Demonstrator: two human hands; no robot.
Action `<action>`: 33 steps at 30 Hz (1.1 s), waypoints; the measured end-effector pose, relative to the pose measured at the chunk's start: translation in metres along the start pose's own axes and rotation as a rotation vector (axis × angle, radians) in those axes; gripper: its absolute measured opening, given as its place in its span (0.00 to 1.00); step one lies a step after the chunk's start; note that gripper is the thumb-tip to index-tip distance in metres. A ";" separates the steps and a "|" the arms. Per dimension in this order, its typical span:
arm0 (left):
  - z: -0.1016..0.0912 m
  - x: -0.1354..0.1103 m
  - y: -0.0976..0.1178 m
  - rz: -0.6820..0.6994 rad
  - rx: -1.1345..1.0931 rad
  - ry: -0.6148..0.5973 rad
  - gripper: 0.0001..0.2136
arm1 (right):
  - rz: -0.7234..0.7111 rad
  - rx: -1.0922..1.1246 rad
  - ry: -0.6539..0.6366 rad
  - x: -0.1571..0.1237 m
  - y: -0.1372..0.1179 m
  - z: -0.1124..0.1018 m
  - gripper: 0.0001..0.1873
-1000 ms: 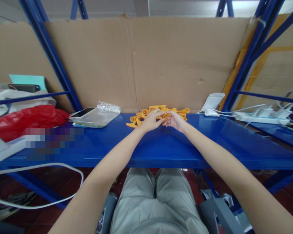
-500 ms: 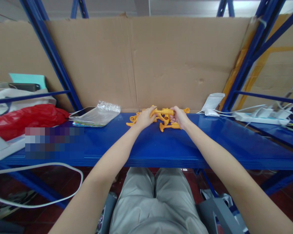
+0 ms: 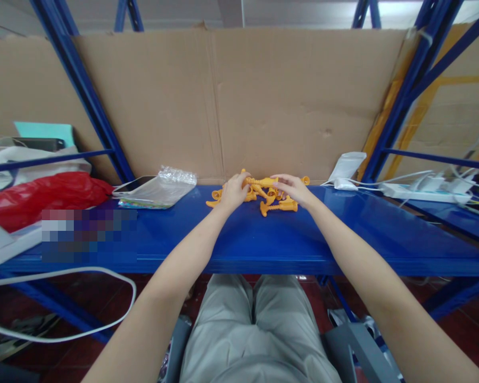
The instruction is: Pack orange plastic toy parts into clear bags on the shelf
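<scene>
My left hand [image 3: 234,192] is closed round the head end of a yellow toy hammer [image 3: 262,182], held roughly level above the pile. At the other end of this hammer is my right hand [image 3: 293,189], its fingertips pinching the handle end with fingers fairly straight. Beneath and around both hands lie several similar yellow plastic pieces. One toy hammer [image 3: 279,206] rests nearest me, its head to the left and its ribbed neck showing. Another yellow piece [image 3: 213,203] pokes out left of my left hand. My hands hide parts of the pile.
The pile lies on a blue shelf [image 3: 247,234] before a cardboard panel [image 3: 279,106]. To the left are a plastic-wrapped packet [image 3: 159,189] and a red bag [image 3: 51,194]. A white device [image 3: 346,167] and a power strip [image 3: 427,192] with cables stand right. Blue posts flank the shelf.
My right hand has loosened from its wrapped grip, with fingers straighter at the handle end. The held hammer and my left hand have shifted slightly left. The hammer nearest me is now more fully visible.
</scene>
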State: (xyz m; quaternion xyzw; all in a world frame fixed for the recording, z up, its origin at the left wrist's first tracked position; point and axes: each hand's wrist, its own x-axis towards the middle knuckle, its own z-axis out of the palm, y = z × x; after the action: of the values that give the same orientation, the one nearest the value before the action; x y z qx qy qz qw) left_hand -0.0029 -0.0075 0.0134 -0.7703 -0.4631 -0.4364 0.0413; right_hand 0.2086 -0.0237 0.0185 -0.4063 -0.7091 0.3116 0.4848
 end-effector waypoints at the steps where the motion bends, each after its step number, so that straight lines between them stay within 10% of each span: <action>1: -0.001 -0.001 0.000 -0.008 0.016 0.005 0.14 | -0.018 -0.029 -0.004 0.000 0.002 0.000 0.16; 33: 0.002 0.001 -0.005 -0.013 0.007 0.030 0.10 | -0.338 -0.337 0.071 0.006 0.016 -0.004 0.20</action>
State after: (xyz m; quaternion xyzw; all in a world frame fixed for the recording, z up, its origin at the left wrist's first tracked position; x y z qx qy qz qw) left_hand -0.0055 -0.0027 0.0116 -0.7605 -0.4690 -0.4466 0.0481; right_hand 0.2154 -0.0101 0.0088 -0.3678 -0.7915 0.0890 0.4799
